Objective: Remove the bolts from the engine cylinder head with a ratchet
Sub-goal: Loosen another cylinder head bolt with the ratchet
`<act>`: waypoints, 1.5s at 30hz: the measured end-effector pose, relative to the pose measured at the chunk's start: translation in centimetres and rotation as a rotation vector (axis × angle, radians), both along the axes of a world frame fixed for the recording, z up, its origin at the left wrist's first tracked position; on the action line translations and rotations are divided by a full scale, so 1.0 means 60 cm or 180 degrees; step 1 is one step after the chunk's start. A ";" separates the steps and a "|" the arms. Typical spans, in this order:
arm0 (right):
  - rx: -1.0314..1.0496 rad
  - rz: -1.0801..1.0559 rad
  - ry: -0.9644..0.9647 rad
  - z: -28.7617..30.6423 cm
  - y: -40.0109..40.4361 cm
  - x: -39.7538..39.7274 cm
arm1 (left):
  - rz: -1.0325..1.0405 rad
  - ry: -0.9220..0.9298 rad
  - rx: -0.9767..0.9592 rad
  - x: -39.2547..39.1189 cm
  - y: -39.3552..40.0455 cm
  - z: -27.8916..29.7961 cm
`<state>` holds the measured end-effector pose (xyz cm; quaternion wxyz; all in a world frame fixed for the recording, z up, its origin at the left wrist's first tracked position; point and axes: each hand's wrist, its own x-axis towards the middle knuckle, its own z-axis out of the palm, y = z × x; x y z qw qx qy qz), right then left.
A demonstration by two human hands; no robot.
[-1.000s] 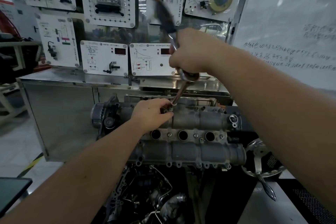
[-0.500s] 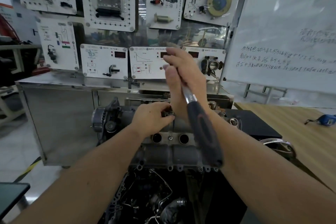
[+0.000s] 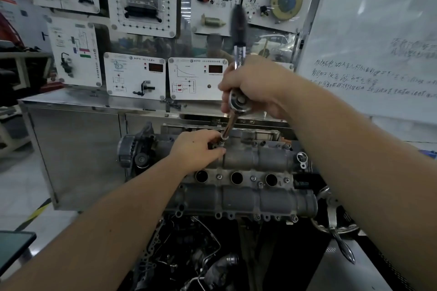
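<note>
Behind everything stands the steel training bench with its white instrument panels [image 3: 134, 78], and a whiteboard covered in handwriting [image 3: 378, 42] leans at the far right. In front of it sits our work: the grey cast-aluminium engine cylinder head [image 3: 241, 172], lying lengthwise, with three round dark plug wells along its middle and small bolts still seated along its near and far edges.

Our right hand [image 3: 255, 87] is wrapped tight around the chrome ratchet with the black rubber handle [image 3: 238, 59], gripping it low by the round head, so that the handle points up and away toward the panels. Half a second ago that handle hung down toward us, and a second ago it stood up on the far side as it does now. So we are in the middle of a back-and-forth ratcheting stroke, and we judge the bolt is turning out freely.

From the ratchet head a thin chrome extension bar [image 3: 228, 125] slants down and left to the socket on the far-edge bolt [image 3: 221, 143], left of centre on the head. Our left hand [image 3: 196, 146] rests there, fingers curled and pinching the socket end to steady it on the bolt. The bolt looks partly raised, though we cannot tell how far.
</note>
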<state>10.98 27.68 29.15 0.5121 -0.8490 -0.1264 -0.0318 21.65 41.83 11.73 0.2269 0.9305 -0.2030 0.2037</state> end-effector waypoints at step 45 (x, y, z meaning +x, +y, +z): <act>-0.0683 -0.0420 -0.4785 -0.117 0.017 0.037 | -0.0139 -0.0097 -0.0284 -0.001 -0.003 -0.009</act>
